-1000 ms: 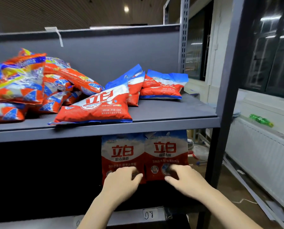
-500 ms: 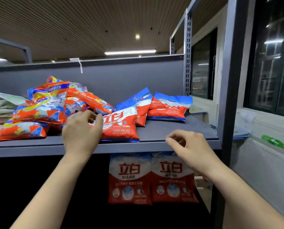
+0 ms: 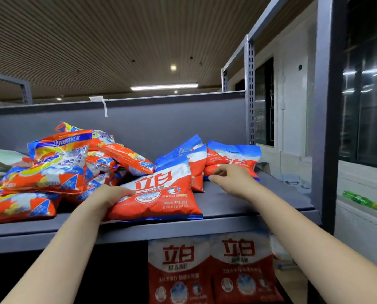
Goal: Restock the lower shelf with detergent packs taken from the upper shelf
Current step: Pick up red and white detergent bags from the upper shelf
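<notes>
On the upper shelf [image 3: 244, 205] a red, white and blue detergent pack [image 3: 161, 200] lies flat near the front edge. My left hand [image 3: 108, 196] grips its left end, fingers on top. Behind it another pack [image 3: 197, 165] leans, and a third one [image 3: 233, 153] lies at the back right. My right hand [image 3: 233, 178] reaches to that third pack's front edge, fingers half curled and touching it, holding nothing. Below the shelf edge, two of the same packs [image 3: 178, 268] [image 3: 242, 266] stand upright side by side on the lower shelf.
A heap of orange and blue packs of another brand [image 3: 58, 163] fills the upper shelf's left half. The grey shelf post [image 3: 327, 128] stands at the right front corner. A green bottle [image 3: 360, 199] lies on the sill beyond. The lower shelf's left part is dark.
Both hands rose from the lower shelf's packs to the upper shelf. The left hand closed on the front pack; the right hand moved back toward the rear right pack. My view tilted upward.
</notes>
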Action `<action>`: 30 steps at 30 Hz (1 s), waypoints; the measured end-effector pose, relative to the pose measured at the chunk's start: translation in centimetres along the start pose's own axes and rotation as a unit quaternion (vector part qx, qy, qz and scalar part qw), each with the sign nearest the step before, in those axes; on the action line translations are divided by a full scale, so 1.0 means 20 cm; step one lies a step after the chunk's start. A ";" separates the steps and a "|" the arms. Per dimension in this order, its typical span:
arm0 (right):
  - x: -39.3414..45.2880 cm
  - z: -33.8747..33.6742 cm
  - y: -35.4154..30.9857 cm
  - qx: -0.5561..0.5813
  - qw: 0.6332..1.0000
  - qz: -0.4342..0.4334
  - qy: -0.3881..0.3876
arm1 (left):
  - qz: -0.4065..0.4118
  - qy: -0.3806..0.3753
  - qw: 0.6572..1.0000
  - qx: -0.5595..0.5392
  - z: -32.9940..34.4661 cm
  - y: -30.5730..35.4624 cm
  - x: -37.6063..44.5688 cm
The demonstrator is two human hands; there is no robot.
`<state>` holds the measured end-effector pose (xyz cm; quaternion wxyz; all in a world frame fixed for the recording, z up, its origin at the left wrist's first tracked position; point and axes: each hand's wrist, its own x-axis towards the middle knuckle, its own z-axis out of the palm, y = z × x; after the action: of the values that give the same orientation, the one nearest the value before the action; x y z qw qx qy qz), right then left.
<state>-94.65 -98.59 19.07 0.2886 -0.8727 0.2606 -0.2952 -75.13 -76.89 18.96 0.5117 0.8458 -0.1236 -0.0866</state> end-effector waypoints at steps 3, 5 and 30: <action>0.13 0.09 -0.06 0.021 0.998 0.055 -0.026 | 0.011 0.004 0.999 -0.048 0.02 -0.04 0.06; 0.21 0.14 -0.09 0.038 0.994 0.097 -0.036 | 0.028 0.015 0.998 -0.053 0.03 -0.06 0.09; 0.20 0.04 -0.01 0.147 0.935 0.104 0.305 | 0.097 0.015 0.992 -0.081 0.06 -0.15 0.15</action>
<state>-91.38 -100.69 20.06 0.3494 -0.6564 0.3787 -0.5510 -72.23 -77.43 15.63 0.5861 0.7869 -0.1899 -0.0339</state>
